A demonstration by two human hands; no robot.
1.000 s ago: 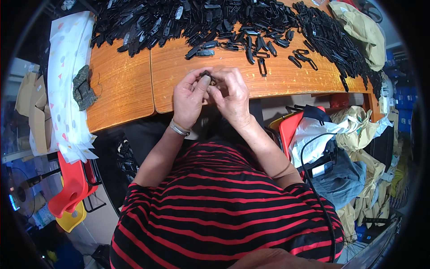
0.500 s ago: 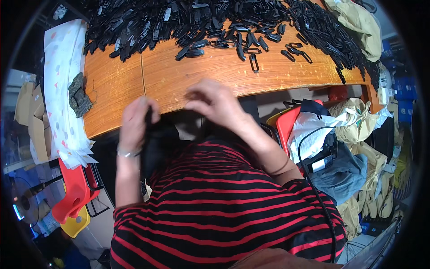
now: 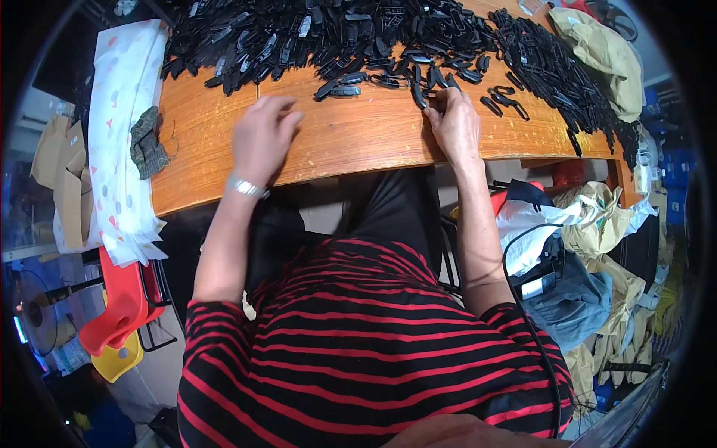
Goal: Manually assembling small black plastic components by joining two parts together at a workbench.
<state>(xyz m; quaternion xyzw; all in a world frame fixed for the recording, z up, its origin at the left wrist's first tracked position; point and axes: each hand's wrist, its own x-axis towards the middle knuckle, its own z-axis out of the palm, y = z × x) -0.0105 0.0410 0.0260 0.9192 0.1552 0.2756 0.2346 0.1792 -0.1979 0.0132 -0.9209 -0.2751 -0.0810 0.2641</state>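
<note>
A big heap of black, elongated plastic pieces (image 3: 299, 45) covers the far part of the wooden table (image 3: 351, 138). Thumb and fingers of my right hand (image 3: 457, 131) close on a narrow black plastic loop (image 3: 432, 95) at the heap's near edge; the fingers hide most of it. Beside it lies a curved black piece (image 3: 418, 95). My left hand (image 3: 261, 134), slightly blurred, is over the table left of centre, thumb apart from the fingers and nothing visible in it. A few loose black loops (image 3: 515, 107) lie right of my right hand.
Narrow black pieces (image 3: 567, 82) form a second pile along the right. On the left are a patterned white sheet (image 3: 123, 142) and a dark knitted cloth (image 3: 148, 142). A red chair (image 3: 116, 313) stands lower left; paper sacks (image 3: 594, 216) are at the right.
Both hands have moved away from my body, out over the table. My right hand has gone right and closed on a loop. The dark thing at my left hand no longer shows.
</note>
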